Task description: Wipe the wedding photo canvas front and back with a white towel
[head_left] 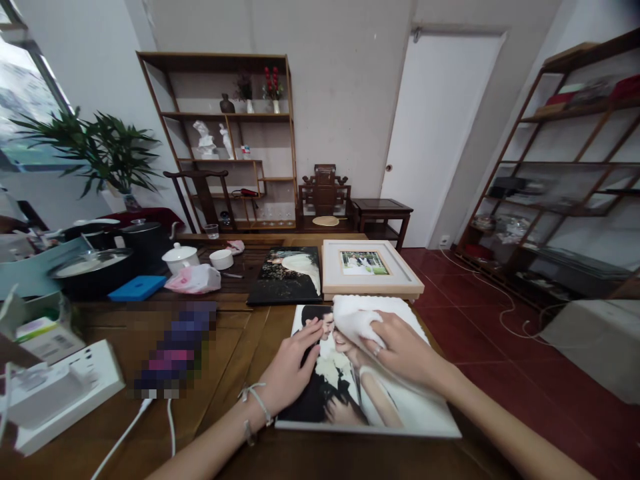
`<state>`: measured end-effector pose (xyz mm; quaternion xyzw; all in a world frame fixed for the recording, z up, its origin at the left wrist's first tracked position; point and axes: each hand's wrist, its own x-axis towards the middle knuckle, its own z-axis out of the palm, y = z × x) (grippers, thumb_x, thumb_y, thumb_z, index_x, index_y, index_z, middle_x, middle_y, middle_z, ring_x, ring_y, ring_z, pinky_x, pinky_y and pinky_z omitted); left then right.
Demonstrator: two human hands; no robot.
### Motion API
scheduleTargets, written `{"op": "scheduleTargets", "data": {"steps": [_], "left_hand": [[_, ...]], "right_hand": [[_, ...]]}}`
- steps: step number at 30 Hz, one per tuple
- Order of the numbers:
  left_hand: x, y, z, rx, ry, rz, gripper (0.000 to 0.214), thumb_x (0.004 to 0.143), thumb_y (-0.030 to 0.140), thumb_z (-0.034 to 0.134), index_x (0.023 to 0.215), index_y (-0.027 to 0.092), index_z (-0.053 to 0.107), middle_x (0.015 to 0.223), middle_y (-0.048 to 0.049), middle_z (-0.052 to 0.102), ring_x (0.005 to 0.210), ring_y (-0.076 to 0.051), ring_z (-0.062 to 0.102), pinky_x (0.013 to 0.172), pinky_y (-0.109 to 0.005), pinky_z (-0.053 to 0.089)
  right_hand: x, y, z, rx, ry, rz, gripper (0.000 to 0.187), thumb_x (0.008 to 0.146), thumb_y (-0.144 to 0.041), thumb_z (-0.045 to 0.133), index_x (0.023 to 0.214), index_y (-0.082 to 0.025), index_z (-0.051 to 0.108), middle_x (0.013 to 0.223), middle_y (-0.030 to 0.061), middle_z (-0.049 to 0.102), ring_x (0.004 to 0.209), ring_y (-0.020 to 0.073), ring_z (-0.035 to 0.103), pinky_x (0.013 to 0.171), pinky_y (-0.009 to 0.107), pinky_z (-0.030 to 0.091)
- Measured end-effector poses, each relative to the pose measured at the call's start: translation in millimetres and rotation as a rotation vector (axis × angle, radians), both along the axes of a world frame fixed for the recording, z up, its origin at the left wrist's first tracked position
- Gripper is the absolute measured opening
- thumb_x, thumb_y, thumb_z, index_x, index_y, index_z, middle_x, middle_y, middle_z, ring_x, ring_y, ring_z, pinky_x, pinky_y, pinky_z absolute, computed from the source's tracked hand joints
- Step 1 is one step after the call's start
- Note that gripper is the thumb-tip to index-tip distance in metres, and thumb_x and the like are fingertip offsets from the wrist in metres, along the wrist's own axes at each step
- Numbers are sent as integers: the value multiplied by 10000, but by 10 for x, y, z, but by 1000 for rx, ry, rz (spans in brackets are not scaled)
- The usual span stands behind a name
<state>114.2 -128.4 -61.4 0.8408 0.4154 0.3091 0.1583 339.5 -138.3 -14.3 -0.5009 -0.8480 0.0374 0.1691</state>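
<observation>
A large photo panel (385,407) with a picture of a couple lies flat on the wooden table in front of me. My left hand (295,367) rests on its left part, fingers stretched out and lying flat. In my right hand (400,347) is a bunched white cloth (357,323), pressed on the panel's upper middle, with the fingers curled over it. Just behind the panel lie a dark photo panel (285,273) showing a white dress and a pale wooden picture frame (373,287) with a small photo inside.
On the left stand a white power strip (70,400), a device with a blurred screen (175,347) and cable, a blue box (137,288), a black pan (93,280), a white teapot (180,257) and a plastic bag (193,279). Red floor tiles (480,320) lie beyond the table's right edge.
</observation>
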Motion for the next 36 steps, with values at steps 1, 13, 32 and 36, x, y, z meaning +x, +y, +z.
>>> {"op": "scheduleTargets", "data": {"steps": [1, 13, 32, 36], "left_hand": [[-1, 0, 2, -3, 4, 0, 356, 875, 201, 400, 1209, 213, 522, 1300, -39, 494, 1247, -181, 394, 1035, -410, 331], [39, -7, 69, -70, 28, 39, 366, 864, 187, 403, 1208, 188, 530, 1308, -50, 483, 1250, -194, 388, 1042, -401, 324], [14, -3, 10, -23, -49, 9, 338, 871, 195, 415, 1180, 210, 551, 1287, -40, 509, 1238, -184, 405, 1036, -388, 333], [21, -14, 52, -40, -9, 21, 353, 864, 179, 408, 1185, 206, 550, 1288, -45, 508, 1237, -196, 406, 1035, -399, 336]], "right_hand": [[-5, 27, 1, 2, 0, -4, 201, 817, -195, 406, 778, -151, 598, 936, 120, 617, 904, 241, 544, 800, 373, 411], [-190, -786, -195, -84, -123, 356, 163, 743, -166, 532, 716, -224, 681, 1248, 27, 538, 1208, 304, 396, 1001, 486, 308], [-101, -179, -17, -96, 1, 107, 251, 869, -247, 384, 838, -147, 613, 1297, 116, 479, 1311, 292, 180, 1041, 557, 118], [-236, -560, -87, -166, -44, 190, 148, 742, -156, 495, 770, -160, 640, 1371, 84, 383, 1312, 324, 142, 1037, 590, 115]]}}
